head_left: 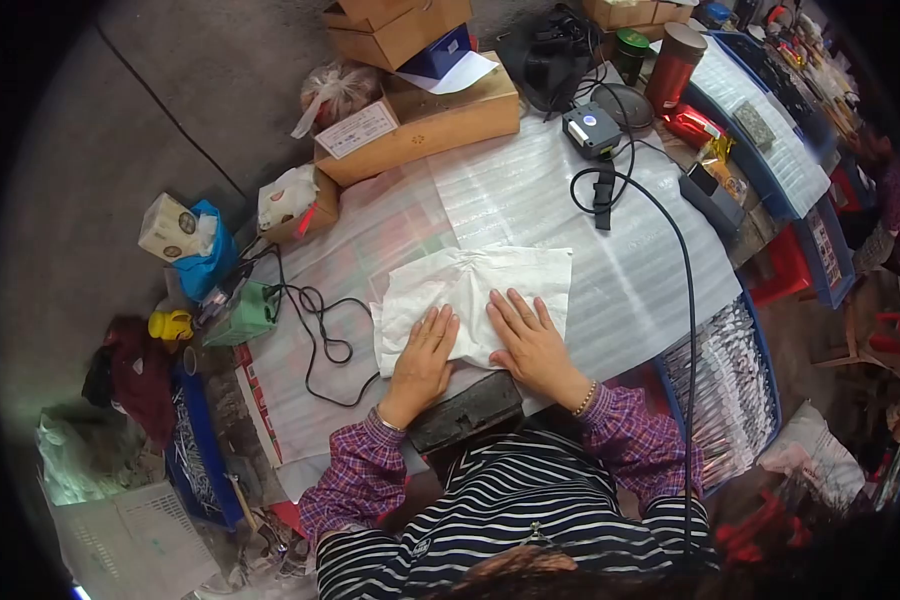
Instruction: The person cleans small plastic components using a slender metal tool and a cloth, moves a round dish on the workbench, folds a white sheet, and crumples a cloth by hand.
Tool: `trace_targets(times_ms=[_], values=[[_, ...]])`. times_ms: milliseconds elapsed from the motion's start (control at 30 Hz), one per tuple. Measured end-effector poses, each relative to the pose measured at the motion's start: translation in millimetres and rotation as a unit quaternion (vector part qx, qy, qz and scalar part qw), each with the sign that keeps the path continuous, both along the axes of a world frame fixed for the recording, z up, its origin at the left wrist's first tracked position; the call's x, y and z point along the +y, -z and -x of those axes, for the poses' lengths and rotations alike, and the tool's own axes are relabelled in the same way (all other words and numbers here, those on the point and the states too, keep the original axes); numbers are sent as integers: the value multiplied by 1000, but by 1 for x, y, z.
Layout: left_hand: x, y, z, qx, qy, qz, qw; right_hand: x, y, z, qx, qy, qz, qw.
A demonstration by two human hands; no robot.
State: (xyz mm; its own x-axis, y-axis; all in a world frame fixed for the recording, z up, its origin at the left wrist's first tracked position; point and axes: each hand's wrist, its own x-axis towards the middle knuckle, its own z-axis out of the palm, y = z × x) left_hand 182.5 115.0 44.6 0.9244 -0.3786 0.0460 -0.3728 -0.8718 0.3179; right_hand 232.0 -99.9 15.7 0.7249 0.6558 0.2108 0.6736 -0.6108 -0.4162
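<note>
A creased white cloth (470, 285) lies spread over the foam-covered table, near its front edge. My left hand (425, 360) rests flat on the cloth's lower left part, fingers stretched out. On the right part of the cloth my right hand (532, 345) lies palm down with its fingers spread. Neither hand grips anything. Just below the cloth, between my wrists, is a dark block (467, 412) at the table's edge.
A black cable (318, 340) coils left of the cloth, near a green container (245, 315). Cardboard boxes (420, 125) stand at the back. A black device (591, 130) sits back right, its cable running forward. A blue tray (725, 390) of wrapped pieces is at right.
</note>
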Motion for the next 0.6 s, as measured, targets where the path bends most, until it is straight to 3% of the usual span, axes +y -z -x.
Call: trace_targets(times_ms=[233,333,367,400,433,500,533,567,600], values=[[1,4,0,-20,-3,-3,1000,1,1,-1,-5,0,2,1000],[-3,-8,-4,-44,-41,89,994,1,-6,-3,27,2,-22,999],[-4,-17,-4,79,-144,214,963,2,-9,-4,66,-4,-58,996],[-6,-24,-5,200,-241,328,891,4,-13,-4,105,-10,-93,990],[-5,-20,-6,168,-256,406,861,6,-18,-6,112,-26,-127,985],[-17,-25,-14,127,-236,629,729,10,-34,-4,154,-56,-246,955],[-15,-25,-14,151,-241,666,690,16,-36,-2,173,-58,-289,940],[-17,-30,-15,149,-235,666,693,19,-45,1,185,-50,-310,931],[-21,-37,-16,174,-251,720,623,22,-57,5,197,-43,-331,922]])
